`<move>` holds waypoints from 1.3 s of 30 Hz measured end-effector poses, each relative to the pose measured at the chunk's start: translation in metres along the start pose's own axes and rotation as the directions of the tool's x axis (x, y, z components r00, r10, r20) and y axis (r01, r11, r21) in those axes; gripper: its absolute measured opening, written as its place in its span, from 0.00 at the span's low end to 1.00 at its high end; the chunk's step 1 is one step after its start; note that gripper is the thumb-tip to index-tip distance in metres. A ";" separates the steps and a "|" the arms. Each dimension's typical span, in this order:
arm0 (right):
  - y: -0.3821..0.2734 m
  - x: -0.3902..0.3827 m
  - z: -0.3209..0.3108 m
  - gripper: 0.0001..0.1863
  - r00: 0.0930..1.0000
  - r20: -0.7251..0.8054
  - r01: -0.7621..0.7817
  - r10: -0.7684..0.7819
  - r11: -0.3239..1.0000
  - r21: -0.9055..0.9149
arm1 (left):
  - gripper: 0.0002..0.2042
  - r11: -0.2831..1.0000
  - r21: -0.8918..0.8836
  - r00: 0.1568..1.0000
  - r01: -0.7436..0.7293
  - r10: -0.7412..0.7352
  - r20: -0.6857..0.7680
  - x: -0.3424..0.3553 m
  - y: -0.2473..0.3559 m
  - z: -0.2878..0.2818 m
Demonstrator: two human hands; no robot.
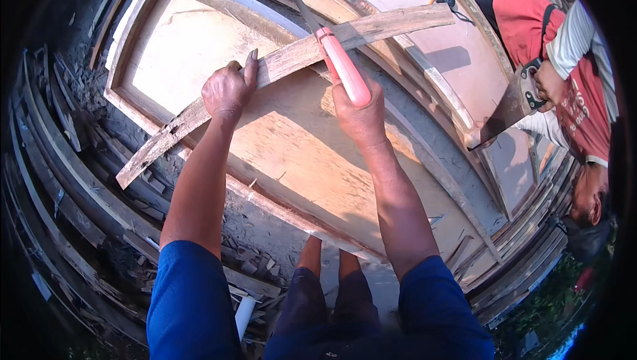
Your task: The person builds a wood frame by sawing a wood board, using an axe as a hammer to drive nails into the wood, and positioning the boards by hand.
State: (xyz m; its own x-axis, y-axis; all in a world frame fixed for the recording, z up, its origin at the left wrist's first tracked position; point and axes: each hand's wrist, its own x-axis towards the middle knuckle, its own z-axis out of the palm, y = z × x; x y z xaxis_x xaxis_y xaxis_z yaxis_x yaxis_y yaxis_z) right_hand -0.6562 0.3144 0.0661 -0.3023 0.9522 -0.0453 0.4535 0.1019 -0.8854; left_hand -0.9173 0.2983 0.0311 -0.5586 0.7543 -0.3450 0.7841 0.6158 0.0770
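Note:
A long weathered wooden plank point(381, 27) lies diagonally across a framed plywood panel point(302, 157). My left hand point(227, 88) grips the plank left of its middle, thumb raised along its near side. My right hand point(358, 108) is closed on the pink handle of a hand saw point(345, 68), whose dark blade points away from me and lies across the plank. The plank's left end is rough and cracked and reaches past the panel's edge.
A co-worker point(584, 94) in red and white bends at the right, holding another saw point(504, 108) at a second framed panel point(451, 61). Long boards point(79, 187) are piled at the left and lower right, with wood scraps point(259, 260) on the ground near my legs.

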 end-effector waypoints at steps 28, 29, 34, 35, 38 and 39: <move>-0.008 -0.025 -0.003 0.22 0.997 -0.083 0.003 0.001 0.999 0.050 | 0.38 0.999 -0.030 0.999 -0.026 0.025 -0.020 0.001 -0.005 -0.005; -0.012 0.009 0.006 0.19 0.996 -0.091 0.004 0.001 0.999 0.050 | 0.38 0.999 -0.028 1.000 -0.023 0.022 -0.008 -0.002 -0.002 -0.001; -0.002 -0.093 -0.016 0.28 0.994 0.024 -0.111 0.109 0.992 0.056 | 0.38 1.000 -0.014 0.999 0.000 0.000 -0.040 0.000 -0.028 0.005; -0.011 -0.137 -0.043 0.31 0.989 0.034 -0.145 0.145 0.989 0.004 | 0.38 1.000 -0.025 0.999 -0.005 0.004 -0.032 -0.002 -0.029 0.005; -0.035 -0.191 -0.082 0.34 0.977 0.082 -0.193 0.198 0.979 -0.068 | 0.38 1.000 -0.005 1.000 0.005 -0.005 -0.011 -0.004 -0.027 -0.001; -0.036 -0.187 -0.083 0.34 0.972 0.091 -0.209 0.215 0.975 -0.077 | 0.38 1.000 0.002 1.000 -0.002 0.002 0.002 -0.003 -0.023 -0.002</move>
State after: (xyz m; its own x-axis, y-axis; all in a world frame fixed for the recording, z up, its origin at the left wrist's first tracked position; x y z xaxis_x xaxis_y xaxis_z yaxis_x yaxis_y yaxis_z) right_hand -0.5465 0.1567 0.1444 -0.2722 0.9217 -0.2765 0.5697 -0.0772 -0.8182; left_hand -0.9343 0.2824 0.0320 -0.5563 0.7554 -0.3463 0.7860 0.6136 0.0758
